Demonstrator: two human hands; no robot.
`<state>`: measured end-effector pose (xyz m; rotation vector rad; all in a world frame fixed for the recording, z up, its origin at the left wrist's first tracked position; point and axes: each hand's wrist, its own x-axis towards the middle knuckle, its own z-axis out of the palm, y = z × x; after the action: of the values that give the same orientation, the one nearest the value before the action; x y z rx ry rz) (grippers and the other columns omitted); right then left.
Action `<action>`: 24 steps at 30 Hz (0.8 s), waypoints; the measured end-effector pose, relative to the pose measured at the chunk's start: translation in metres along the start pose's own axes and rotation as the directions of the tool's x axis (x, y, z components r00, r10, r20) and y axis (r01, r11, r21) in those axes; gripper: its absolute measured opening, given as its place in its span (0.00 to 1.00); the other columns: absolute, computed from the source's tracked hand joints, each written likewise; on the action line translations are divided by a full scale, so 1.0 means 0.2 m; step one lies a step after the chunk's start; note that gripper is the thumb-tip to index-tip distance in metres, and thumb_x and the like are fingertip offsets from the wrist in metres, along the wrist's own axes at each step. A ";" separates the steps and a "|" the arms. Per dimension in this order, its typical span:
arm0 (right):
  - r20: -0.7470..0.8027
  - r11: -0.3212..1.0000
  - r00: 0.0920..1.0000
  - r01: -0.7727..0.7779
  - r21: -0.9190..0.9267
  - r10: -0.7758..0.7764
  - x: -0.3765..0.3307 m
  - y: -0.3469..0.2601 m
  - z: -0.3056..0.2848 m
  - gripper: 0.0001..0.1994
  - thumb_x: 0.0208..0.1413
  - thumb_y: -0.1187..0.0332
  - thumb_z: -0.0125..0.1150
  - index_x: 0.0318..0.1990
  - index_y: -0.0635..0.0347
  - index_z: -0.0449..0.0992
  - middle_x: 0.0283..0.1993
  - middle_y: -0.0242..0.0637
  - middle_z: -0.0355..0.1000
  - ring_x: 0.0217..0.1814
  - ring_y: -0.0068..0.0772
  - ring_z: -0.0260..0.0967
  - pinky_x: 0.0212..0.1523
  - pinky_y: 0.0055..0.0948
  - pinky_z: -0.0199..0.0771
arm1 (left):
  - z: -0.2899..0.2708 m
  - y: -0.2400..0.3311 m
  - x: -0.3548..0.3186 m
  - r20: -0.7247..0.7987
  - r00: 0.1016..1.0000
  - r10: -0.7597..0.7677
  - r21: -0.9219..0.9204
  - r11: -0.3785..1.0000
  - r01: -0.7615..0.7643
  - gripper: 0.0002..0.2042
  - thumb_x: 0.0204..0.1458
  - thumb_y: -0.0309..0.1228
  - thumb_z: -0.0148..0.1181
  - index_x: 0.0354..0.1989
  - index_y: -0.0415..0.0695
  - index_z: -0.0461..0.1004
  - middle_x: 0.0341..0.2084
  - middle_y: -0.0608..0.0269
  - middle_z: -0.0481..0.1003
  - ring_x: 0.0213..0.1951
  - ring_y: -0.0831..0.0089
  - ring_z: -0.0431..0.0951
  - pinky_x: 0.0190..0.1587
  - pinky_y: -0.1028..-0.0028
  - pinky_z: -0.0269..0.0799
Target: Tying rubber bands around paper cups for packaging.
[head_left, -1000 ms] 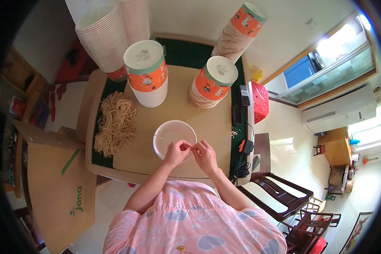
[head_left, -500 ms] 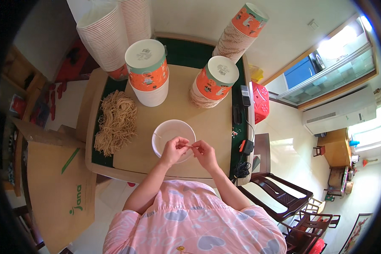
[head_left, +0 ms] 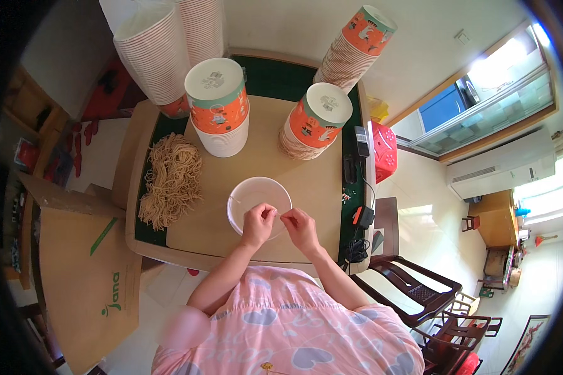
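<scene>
A white paper bucket [head_left: 261,182] stands mouth up near the table's front edge. A short piece of light cord [head_left: 234,199] shows at the left of its rim. Over the bucket's front right part, my left hand [head_left: 259,224] is closed, thumb and finger pinched together. Just beside it, at the rim, my right hand [head_left: 299,227] pinches too, with a small gap between the two. Whatever is between the fingertips is too fine to make out. To the left lies a loose pile of beige cords [head_left: 171,181].
Upturned orange-and-white bucket stacks stand behind, at left [head_left: 218,112] and right [head_left: 316,122]; a taller stack [head_left: 356,47] leans at the back right. Wrapped buckets [head_left: 151,59] rise at the back left. A black adapter [head_left: 364,217] lies at the right edge. A large carton [head_left: 87,281] stands left.
My hands have moved slightly apart; their fingertips were together before. The bucket has shifted a little to the right.
</scene>
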<state>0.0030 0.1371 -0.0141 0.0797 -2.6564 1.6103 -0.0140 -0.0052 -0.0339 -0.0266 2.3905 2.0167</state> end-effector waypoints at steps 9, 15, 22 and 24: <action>-0.018 0.998 0.999 -0.048 0.043 0.049 -0.02 -0.05 -0.02 0.03 0.47 0.77 0.60 0.30 0.63 0.73 0.24 0.36 0.69 0.24 0.24 0.66 0.25 0.21 0.65 | 0.00 0.10 -0.01 0.089 0.995 -0.043 0.033 0.999 0.041 0.05 0.50 0.26 0.56 0.27 0.37 0.73 0.20 0.63 0.75 0.24 0.78 0.74 0.29 0.77 0.69; -0.100 0.982 0.983 0.141 -0.126 -0.154 -0.01 -0.01 -0.09 0.04 0.45 0.77 0.61 0.30 0.61 0.74 0.29 0.37 0.69 0.28 0.32 0.68 0.28 0.26 0.68 | -0.06 0.23 -0.06 0.251 0.968 -0.008 0.217 0.975 -0.048 0.07 0.50 0.29 0.56 0.26 0.38 0.71 0.21 0.54 0.74 0.25 0.60 0.75 0.28 0.67 0.69; -0.176 0.959 0.951 0.228 -0.166 -0.256 -0.03 0.02 -0.05 0.04 0.43 0.79 0.61 0.28 0.62 0.72 0.29 0.40 0.68 0.31 0.40 0.67 0.30 0.32 0.69 | -0.04 0.37 -0.10 0.259 0.959 0.114 0.139 0.978 -0.153 0.05 0.47 0.26 0.56 0.24 0.37 0.69 0.20 0.53 0.70 0.23 0.57 0.71 0.26 0.65 0.65; -0.181 0.954 0.944 0.245 -0.174 -0.275 -0.02 0.00 -0.03 0.04 0.43 0.79 0.60 0.28 0.62 0.72 0.29 0.40 0.67 0.32 0.40 0.67 0.31 0.32 0.68 | -0.05 0.37 -0.11 0.249 0.959 0.136 0.134 0.976 -0.173 0.05 0.47 0.25 0.56 0.23 0.37 0.69 0.19 0.53 0.69 0.23 0.58 0.71 0.25 0.66 0.65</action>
<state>0.0076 0.1432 -0.0113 0.2385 -2.4772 1.2640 0.0065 -0.0018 0.0416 0.3941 2.4500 1.7638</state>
